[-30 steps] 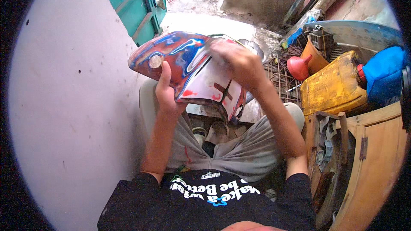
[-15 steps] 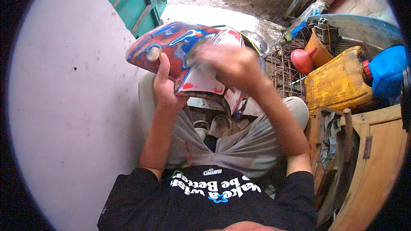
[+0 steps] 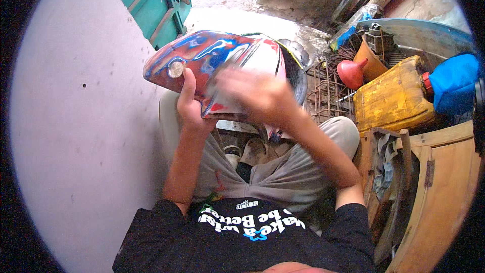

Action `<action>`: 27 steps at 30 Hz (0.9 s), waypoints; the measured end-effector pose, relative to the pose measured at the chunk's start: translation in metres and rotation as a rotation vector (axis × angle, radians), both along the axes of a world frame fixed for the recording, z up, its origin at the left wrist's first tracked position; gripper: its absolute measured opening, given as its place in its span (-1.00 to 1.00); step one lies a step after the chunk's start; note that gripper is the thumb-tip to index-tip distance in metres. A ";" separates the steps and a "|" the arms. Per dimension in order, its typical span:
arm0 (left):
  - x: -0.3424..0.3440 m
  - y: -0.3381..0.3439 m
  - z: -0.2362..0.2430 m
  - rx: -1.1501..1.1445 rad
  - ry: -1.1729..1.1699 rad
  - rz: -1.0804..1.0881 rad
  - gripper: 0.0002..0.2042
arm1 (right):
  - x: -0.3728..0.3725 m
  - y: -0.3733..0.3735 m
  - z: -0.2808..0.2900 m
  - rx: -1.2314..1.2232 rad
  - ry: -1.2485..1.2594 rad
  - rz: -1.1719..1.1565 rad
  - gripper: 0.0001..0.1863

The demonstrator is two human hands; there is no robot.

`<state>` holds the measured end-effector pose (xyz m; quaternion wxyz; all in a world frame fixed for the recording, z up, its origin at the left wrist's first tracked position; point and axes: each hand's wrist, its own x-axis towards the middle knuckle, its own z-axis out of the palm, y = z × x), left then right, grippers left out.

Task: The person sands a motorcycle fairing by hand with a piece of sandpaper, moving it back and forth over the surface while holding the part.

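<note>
A curved, glossy shell (image 3: pixel 199 50), which looks like a motorcycle body panel, rests over my knees. It is red, blue and white, with worn, swirled patches and a pale round spot near its left end. My left hand (image 3: pixel 191 106) grips its lower edge, thumb on the painted face and fingers hidden behind. Across the middle of the shell lies my right hand (image 3: pixel 257 93), its fingers smeared by motion against the painted surface. A greyish blur shows at those fingertips, too unclear to name.
A white wall (image 3: pixel 86 146) rises close on my left, a green metal door (image 3: pixel 146 0) beyond it. To my right are a yellow jerrycan (image 3: pixel 391 96), a red funnel (image 3: pixel 351 73), a wire grid (image 3: pixel 323 91) and wooden door panels (image 3: pixel 449 172).
My right hand has shifted slightly left and down across the shell. The shell has tilted a little in my left hand, and the whole view has shifted slightly.
</note>
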<state>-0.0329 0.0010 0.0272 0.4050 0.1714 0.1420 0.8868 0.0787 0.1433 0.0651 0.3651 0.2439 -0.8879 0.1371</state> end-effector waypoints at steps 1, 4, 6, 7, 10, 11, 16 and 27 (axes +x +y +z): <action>0.000 0.001 0.000 0.108 -0.027 -0.107 -0.45 | 0.000 0.018 0.001 0.001 0.002 -0.003 -0.63; 0.007 -0.001 0.008 -0.116 0.025 0.040 -0.43 | -0.004 0.074 0.001 -0.110 -0.105 -0.455 -0.60; 0.008 -0.001 0.002 -0.050 -0.009 0.011 -0.42 | -0.006 0.068 -0.012 -0.044 -0.055 -0.377 -0.56; 0.005 0.000 0.003 -0.045 -0.011 0.013 -0.42 | -0.005 0.064 -0.007 -0.036 -0.068 -0.380 -0.55; -0.001 0.002 0.003 0.073 -0.060 -0.069 -0.44 | -0.006 0.058 -0.003 -0.024 -0.052 -0.345 -0.59; 0.000 0.000 0.003 0.065 -0.060 -0.071 -0.44 | -0.005 0.054 -0.004 -0.026 -0.044 -0.330 -0.61; 0.011 0.001 0.005 -0.106 0.041 0.110 -0.45 | -0.004 0.061 -0.004 -0.041 -0.018 -0.425 -0.65; 0.006 0.003 0.007 -0.201 0.023 0.164 -0.43 | -0.004 0.025 -0.006 -0.104 -0.021 -0.288 -0.64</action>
